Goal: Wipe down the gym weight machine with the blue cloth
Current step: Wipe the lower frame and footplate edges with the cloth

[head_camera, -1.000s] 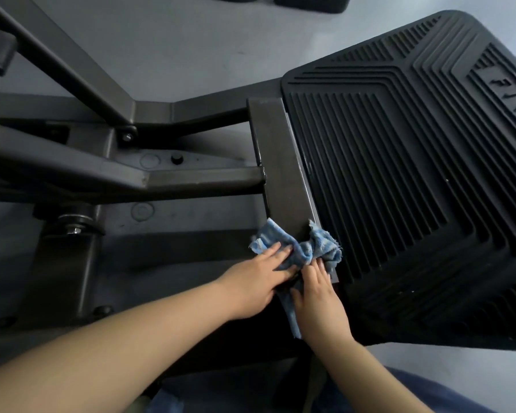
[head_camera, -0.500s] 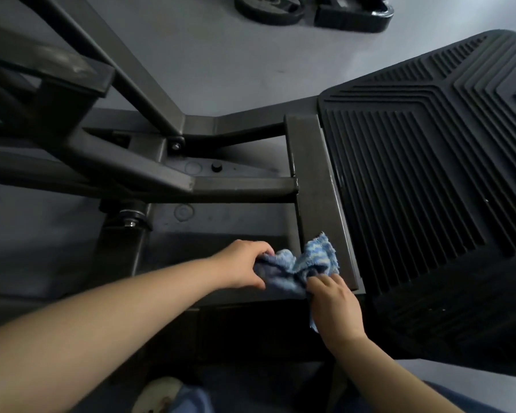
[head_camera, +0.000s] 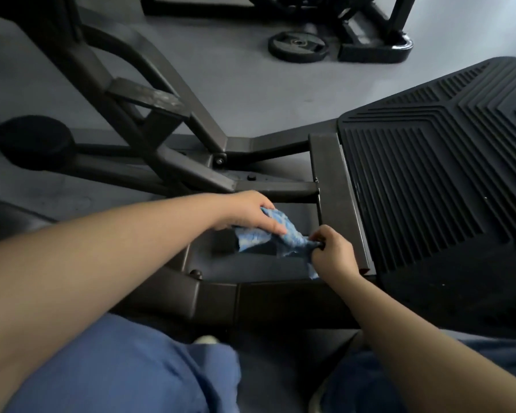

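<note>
The blue cloth (head_camera: 276,235) is stretched between both hands above the weight machine frame (head_camera: 337,198), beside the ribbed footplate (head_camera: 435,180). The left hand (head_camera: 248,211) grips its upper end; the right hand (head_camera: 334,253) clenches its lower end. A weight plate (head_camera: 298,46) lies on the floor beyond.

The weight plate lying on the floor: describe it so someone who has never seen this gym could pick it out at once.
Start from the big ribbed black footplate on the right and look up across the grey floor toward the top of the view. There a round black weight plate lies flat beside the base of another black frame. It is the only disc-shaped thing there, with a small centre hole.
</note>
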Available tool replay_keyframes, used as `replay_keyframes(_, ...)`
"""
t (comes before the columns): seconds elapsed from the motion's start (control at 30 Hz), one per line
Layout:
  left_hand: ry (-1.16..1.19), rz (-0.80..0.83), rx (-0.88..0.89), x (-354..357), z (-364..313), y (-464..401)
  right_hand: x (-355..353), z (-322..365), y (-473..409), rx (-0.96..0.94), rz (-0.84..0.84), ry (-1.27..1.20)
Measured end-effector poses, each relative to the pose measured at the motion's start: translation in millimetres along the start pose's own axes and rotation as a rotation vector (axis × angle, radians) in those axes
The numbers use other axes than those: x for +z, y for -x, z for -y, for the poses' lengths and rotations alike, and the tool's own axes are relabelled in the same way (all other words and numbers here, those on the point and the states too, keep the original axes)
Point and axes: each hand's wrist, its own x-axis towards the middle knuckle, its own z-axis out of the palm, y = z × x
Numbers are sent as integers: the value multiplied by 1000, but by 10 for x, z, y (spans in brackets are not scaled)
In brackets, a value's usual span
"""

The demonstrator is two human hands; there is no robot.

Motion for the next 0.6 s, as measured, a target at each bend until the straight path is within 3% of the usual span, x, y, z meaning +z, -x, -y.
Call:
replay_keyframes(0.1,117,61,-18,-41,-57,109,-25,123,-14,6,135,-36)
replay_keyframes(0.23,340,1,-89,-91,-84,93,61,223,-103,-40,306,-76)
replay_keyframes(0.3,496,-13,-138,-131,-76,67,142,253,-172,-73,318,32)
replay_keyframes(0.37,455,-44,-129,-174,-20,13,235,286,-247,-50,231,68)
replay_keyframes(0.47,524,-94,-117,-239,49,-65,430,325,-287,208,188,-211)
replay_keyframes(0.6,830,-118,-69,-317,137,-188,732,412,-237,674,435,-745)
